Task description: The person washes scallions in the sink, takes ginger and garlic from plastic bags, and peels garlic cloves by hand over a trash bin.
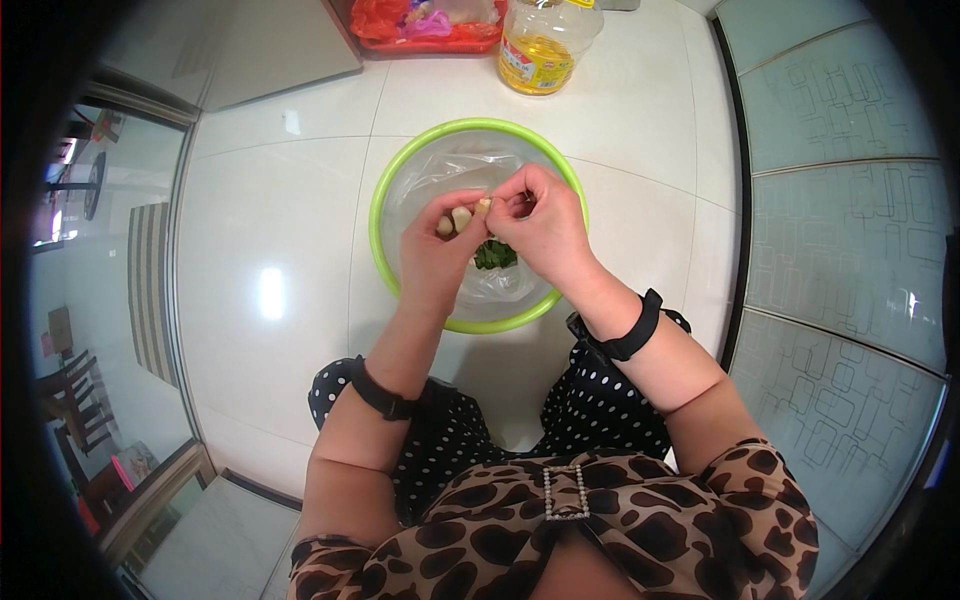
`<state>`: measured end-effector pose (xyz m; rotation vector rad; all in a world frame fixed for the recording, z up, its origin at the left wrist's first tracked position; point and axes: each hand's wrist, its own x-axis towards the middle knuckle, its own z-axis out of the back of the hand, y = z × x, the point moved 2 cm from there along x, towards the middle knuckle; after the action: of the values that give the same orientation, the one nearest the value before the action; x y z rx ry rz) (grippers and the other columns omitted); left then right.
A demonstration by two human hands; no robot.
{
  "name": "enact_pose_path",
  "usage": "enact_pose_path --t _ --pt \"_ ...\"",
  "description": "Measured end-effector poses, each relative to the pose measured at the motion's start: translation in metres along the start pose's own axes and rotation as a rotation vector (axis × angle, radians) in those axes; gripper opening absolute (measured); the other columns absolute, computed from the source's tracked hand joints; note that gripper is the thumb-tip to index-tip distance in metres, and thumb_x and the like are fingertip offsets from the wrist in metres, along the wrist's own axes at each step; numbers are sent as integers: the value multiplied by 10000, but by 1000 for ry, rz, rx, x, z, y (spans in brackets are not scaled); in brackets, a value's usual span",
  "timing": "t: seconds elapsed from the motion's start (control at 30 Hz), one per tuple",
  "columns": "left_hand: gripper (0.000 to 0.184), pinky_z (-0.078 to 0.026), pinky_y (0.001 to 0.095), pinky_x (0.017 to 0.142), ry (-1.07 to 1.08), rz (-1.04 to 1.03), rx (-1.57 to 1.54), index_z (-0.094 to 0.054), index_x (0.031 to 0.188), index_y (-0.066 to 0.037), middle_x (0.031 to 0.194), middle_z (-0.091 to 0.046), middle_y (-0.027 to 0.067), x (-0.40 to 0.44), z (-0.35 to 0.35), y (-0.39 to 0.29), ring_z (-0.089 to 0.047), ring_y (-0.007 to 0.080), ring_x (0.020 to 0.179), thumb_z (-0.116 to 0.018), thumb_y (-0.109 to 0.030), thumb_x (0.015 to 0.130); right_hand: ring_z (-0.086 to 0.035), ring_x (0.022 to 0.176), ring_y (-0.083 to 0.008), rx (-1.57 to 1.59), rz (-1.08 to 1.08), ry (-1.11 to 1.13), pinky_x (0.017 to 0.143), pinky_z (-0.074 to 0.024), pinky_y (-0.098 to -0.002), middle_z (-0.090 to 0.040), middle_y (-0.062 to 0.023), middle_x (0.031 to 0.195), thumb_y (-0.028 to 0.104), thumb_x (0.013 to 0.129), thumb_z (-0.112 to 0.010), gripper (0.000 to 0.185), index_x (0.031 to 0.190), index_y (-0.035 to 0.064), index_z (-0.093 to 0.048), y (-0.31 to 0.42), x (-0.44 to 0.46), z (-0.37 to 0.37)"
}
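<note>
My left hand (432,250) is closed around a few pale garlic cloves (461,217), which show between its thumb and fingers. My right hand (545,222) meets it, thumb and fingertips pinched at a small pale clove (484,205) by the left fingertips. Whether the right fingers grip the clove or a bit of its skin is too small to tell. Both hands are above a round bin with a green rim (381,235), lined with a clear plastic bag (500,290). Dark green leaves (493,256) lie inside the bag, partly hidden by the hands.
Beyond the bin, a large bottle of yellow oil (537,62) stands on the tiled floor (270,210). A red tray (430,44) with plastic bags is beside it. Frosted cabinet doors (835,240) line the right, and a glass door (120,270) the left. My knees flank the bin's near side.
</note>
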<state>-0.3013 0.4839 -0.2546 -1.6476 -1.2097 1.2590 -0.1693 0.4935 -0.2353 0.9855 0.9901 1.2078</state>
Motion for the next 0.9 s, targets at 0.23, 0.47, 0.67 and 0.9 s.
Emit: enact_pose_path --t 0.23,0.47,0.67,0.9 --pt "251 -471 229 729 8 158 -441 -546 1113 -35 1065 -598 105 5 4 4 -579 128 873 -568 -70 866 -540 578 -67 62 -92 -22 540 -461 -213 -556 -20 644 57 741 -656 131 759 25 -530 -3 0 3" --pt "320 -459 235 758 91 170 -634 -464 1201 -31 1160 -550 122 10 9 13 -565 158 944 -527 -67 890 -539 591 -68 73 -91 65 561 -463 -213 -566 -17 668 46 742 -637 114 785 22 -533 -7 0 0" --pt "296 -463 248 824 85 158 -504 -500 1178 -26 1133 -562 98 9 9 5 -560 139 962 -537 -86 891 -562 669 -77 59 135 25 592 -466 -211 -597 -34 788 23 772 -612 78 850 26 -616 -3 4 6" --pt "212 -473 230 776 107 32 -214 -565 1080 -30 995 -595 41 8 8 4 -575 107 872 -565 -100 880 -593 711 -73 192 -51 104 640 -485 -203 -629 -38 840 61 809 -628 123 920 9 -639 -1 3 8"
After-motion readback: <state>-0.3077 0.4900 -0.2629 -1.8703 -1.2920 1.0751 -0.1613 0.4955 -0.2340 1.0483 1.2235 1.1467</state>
